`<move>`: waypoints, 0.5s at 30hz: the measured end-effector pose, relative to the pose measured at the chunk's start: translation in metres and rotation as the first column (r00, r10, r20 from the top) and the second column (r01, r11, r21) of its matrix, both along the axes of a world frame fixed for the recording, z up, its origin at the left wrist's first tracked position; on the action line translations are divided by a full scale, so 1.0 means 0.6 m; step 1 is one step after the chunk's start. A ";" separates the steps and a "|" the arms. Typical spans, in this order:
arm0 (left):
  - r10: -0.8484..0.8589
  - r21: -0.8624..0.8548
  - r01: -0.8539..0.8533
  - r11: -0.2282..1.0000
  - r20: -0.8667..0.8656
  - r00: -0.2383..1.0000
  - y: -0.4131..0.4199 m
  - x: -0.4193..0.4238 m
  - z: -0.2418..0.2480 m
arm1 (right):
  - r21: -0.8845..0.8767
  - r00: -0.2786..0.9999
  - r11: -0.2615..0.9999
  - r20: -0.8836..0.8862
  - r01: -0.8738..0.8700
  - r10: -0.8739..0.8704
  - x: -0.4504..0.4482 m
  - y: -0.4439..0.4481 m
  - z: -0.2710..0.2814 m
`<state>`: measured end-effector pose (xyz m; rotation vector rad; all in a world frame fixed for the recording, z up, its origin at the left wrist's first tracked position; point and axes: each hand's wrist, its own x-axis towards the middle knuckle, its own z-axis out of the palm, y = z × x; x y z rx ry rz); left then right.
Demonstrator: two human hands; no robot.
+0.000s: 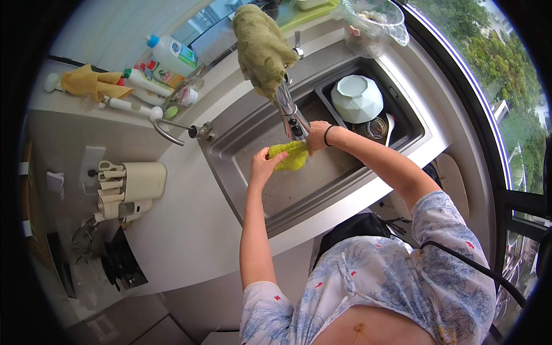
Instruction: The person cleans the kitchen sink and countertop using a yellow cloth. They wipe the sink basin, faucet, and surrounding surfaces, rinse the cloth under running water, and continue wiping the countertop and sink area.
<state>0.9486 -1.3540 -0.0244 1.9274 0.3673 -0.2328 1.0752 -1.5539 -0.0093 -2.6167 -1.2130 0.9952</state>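
Note:
My left hand (266,164) pinches the left edge of a yellow-green cloth (294,156) above the basin of a stainless steel sink (280,202). At the cloth's right end is my right hand (318,137), with a black band round its wrist; its fingertips are partly hidden behind the chrome faucet head (297,123). The cloth lies just under the faucet's outlet, and drops dot the basin floor. A thick olive-green cloth (261,51) is draped over the top of the faucet.
A dark basket (414,125) in the sink's right part holds an upturned pale bowl (357,98) and a glass item. A small curved tap (170,133) rises at the left. Bottles (174,56) line the ledge; a knife block (144,180) and a lined bin (371,34) stand nearby.

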 end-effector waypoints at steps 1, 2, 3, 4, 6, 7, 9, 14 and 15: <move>0.067 -0.171 -0.056 0.984 0.059 0.996 0.001 -0.003 0.007 | -0.038 0.996 0.996 0.034 -0.085 0.087 0.008 -0.010 -0.007; 0.117 -0.214 -0.114 0.970 0.005 0.993 0.005 -0.006 0.013 | -0.002 0.999 1.000 0.033 -0.031 0.031 0.014 -0.018 -0.013; 0.213 -0.325 -0.208 0.923 -0.020 0.977 0.010 -0.014 0.015 | 0.057 0.999 0.998 0.037 0.026 -0.028 0.019 -0.027 -0.020; 0.291 -0.448 -0.287 0.847 -0.063 0.955 0.017 -0.024 0.012 | 0.120 0.997 0.990 0.020 0.071 -0.074 0.022 -0.035 -0.028; 0.381 -0.581 -0.371 0.724 -0.112 0.918 0.042 -0.038 -0.003 | 0.337 0.980 0.924 -0.137 0.183 -0.144 0.028 -0.050 -0.041; 0.439 -0.628 -0.435 0.645 -0.161 0.884 0.050 -0.044 -0.021 | 0.402 0.962 0.880 -0.204 0.253 -0.183 0.028 -0.055 -0.049; 0.532 -0.720 -0.517 0.463 -0.242 0.812 0.063 -0.053 -0.059 | 0.453 0.820 0.733 -0.516 0.507 -0.248 0.018 -0.058 -0.066; 0.555 -0.713 -0.696 0.087 -0.545 0.628 -0.025 -0.047 -0.134 | 0.156 0.161 0.139 -0.987 0.978 -0.026 -0.038 0.007 -0.104; 0.502 -0.657 -0.751 0.066 -0.628 0.595 -0.054 -0.039 -0.136 | 0.074 0.068 0.072 -0.995 0.995 0.070 -0.052 0.022 -0.104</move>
